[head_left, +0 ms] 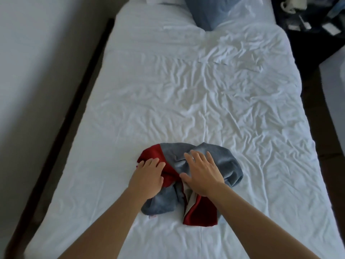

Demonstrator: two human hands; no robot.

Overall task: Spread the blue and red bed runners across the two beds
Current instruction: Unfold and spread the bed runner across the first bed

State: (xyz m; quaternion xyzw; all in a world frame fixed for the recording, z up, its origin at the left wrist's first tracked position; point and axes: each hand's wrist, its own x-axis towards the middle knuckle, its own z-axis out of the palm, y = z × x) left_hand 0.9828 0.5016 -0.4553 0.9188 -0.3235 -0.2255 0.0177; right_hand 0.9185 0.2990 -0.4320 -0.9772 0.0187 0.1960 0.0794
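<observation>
Both hands lie flat-fingered, gripping nothing: left hand and right hand press the crumpled blue-and-red cloth bed runner beneath them onto the wrinkled white bed, probably readying to unfold it.

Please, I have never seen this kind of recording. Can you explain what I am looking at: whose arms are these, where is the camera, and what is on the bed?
There is no machine here. A person wears one camera on the head, looking forward and down, so you see that person's own bare arms. The surface is a bed with a wrinkled white sheet. On it lies a crumpled blue and red runner, not yet spread. The left hand rests on a red part, fingers slightly bent. The right hand lies flat on the blue part, fingers straight. Neither hand grips the cloth. A blue pillow lies at the far end.
</observation>
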